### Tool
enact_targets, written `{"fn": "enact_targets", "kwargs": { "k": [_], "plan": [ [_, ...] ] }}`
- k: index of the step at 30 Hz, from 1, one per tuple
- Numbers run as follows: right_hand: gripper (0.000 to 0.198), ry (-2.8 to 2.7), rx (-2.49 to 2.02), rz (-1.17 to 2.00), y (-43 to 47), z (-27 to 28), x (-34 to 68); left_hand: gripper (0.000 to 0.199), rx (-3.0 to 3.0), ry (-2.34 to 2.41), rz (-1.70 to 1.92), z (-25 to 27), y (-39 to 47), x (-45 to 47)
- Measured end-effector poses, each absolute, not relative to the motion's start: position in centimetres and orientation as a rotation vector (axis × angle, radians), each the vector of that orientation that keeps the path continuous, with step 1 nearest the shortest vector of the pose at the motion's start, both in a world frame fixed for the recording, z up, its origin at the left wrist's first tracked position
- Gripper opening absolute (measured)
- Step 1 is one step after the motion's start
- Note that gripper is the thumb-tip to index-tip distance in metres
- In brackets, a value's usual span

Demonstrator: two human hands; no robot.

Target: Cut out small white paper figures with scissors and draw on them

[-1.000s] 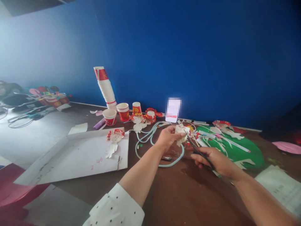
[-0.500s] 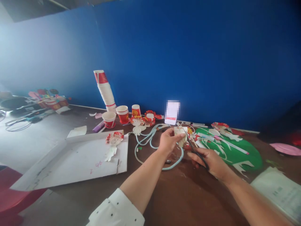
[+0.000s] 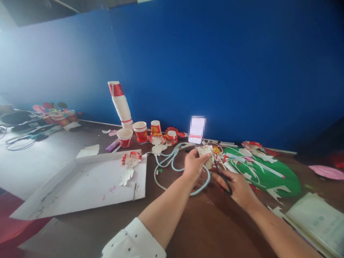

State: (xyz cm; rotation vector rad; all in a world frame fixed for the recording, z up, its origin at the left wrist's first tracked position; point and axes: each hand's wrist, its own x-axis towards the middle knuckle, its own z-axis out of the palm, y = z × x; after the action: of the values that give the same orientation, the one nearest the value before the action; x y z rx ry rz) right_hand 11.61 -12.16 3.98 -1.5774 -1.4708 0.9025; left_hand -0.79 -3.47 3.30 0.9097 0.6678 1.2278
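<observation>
Between the thumb and fingers of my left hand [image 3: 195, 164] is a small piece of white paper [image 3: 206, 156] with faint markings. My right hand [image 3: 238, 186] grips a pair of dark-handled scissors [image 3: 223, 176], its fingers wrapped round the handles. The blades point up and away, meeting the paper's right edge. Below and behind my left hand lies a coiled light-blue cable [image 3: 172, 160]. A green sheet [image 3: 288, 182] with white paper scraps and markers on it lies to the right of the scissors.
A leaning stack of paper cups [image 3: 122, 107] stands at the back left, beside loose red-and-white cups [image 3: 140, 132]. A white cardboard tray [image 3: 88, 182] holds a red-rimmed paper figure [image 3: 130, 159]. A phone [image 3: 197, 129] leans on the blue wall; a book [image 3: 319, 218] lies front right.
My right hand and the scissors have shifted slightly left, with the blades still at the paper. My left hand has moved only a little, keeping its hold.
</observation>
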Motion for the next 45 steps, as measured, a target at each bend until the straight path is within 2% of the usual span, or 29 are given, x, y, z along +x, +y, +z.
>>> {"fn": "enact_targets", "kwargs": {
  "k": [12, 24, 45],
  "plan": [
    [0.036, -1.523, -1.635, 0.661, -12.4, 3.1, 10.0, 0.043, 0.692, 0.634, 1.262, 3.3, -4.2, 0.3],
    [0.046, -1.378, -1.568, 0.593, -12.4, 1.1, 8.9, 0.044, 0.483, 0.581, 1.085, 3.6, -4.9, 0.7],
    [0.039, -1.428, -1.446, 0.573, -12.3, 0.4, 8.5, 0.039, 0.382, 0.587, 1.034, 2.9, -5.2, 1.3]
  ]
}}
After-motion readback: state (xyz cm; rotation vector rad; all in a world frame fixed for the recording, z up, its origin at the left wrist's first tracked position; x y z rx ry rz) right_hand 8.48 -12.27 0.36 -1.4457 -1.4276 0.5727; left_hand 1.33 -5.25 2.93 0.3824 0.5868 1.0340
